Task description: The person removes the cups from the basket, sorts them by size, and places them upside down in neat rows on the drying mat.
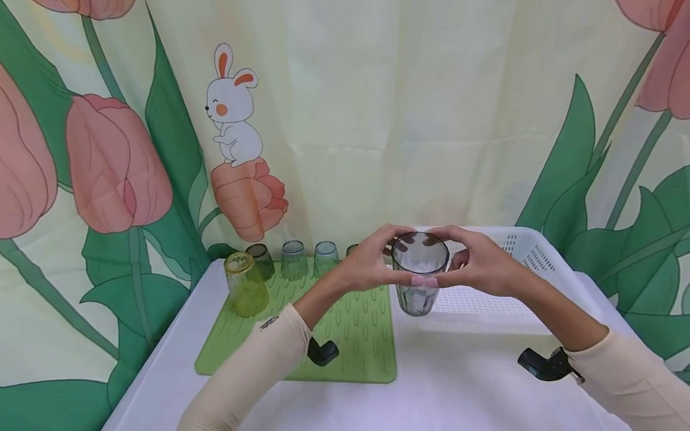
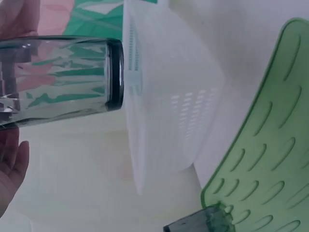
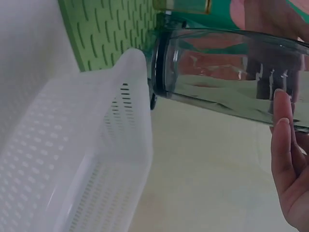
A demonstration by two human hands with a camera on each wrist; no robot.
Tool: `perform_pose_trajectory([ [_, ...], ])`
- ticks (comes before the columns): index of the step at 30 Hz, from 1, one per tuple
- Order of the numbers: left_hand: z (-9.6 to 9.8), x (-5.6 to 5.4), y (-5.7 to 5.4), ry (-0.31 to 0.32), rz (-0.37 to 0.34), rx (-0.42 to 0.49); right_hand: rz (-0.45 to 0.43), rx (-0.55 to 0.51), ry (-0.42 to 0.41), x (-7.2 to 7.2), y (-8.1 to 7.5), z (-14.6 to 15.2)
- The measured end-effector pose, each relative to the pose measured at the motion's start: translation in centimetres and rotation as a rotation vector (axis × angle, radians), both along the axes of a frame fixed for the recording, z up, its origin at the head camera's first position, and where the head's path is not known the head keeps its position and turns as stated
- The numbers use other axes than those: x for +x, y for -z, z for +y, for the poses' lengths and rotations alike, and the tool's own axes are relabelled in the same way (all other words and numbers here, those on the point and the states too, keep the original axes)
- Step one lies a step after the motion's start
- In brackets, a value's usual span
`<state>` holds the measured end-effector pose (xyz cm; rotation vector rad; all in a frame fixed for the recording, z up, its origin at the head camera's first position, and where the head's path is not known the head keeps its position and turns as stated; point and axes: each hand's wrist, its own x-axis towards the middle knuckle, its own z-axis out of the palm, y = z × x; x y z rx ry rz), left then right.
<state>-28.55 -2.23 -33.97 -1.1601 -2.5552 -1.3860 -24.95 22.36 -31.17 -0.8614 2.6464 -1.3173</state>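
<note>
A clear grey-tinted glass tumbler [image 1: 417,302] is held upright in front of me, rim up, over the table at the left end of the white basket. My left hand [image 1: 368,262] grips it near the rim from the left, and my right hand [image 1: 485,267] grips it from the right. The thumbs meet at the near side, while the other fingers reach round the far side. Both wrist views show the glass, its thick dark base [image 2: 115,75] pointing toward the table. Nothing shows inside the glass.
A green drying mat [image 1: 367,353] lies left on the white table [image 1: 429,402]. On it stand a yellow glass [image 1: 247,288], a dark glass [image 1: 262,263] and several more along the back, one partly hidden by my left hand. The perforated white basket [image 1: 558,272] stands back right.
</note>
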Motion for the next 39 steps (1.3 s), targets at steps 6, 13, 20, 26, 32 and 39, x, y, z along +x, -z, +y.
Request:
perform_pose_trajectory([
  [6, -0.4, 1.5, -0.5, -0.033, 0.023, -0.014, -0.003, -0.059, -0.056, 0.9, 0.7, -0.2],
  [13, -1.1, 2.8, -1.1, -0.051, 0.02, -0.007, -0.026, -0.123, -0.064, 1.5, 2.2, -0.3],
  [20, -1.4, 4.2, -2.3, -0.04, 0.059, 0.013, -0.077, -0.192, -0.092, 1.9, 4.9, -0.7],
  [26, -1.5, 5.1, -3.4, -0.025, 0.084, 0.027, -0.138, -0.238, -0.112, 2.2, 7.1, -1.3],
  [32, -1.5, 5.5, -4.0, -0.021, 0.109, 0.031, -0.196, -0.273, -0.164, 2.5, 9.0, -2.0],
  [39, -1.5, 5.5, -3.9, -0.019, 0.111, 0.047, -0.241, -0.312, -0.194, 2.5, 11.0, -3.7],
])
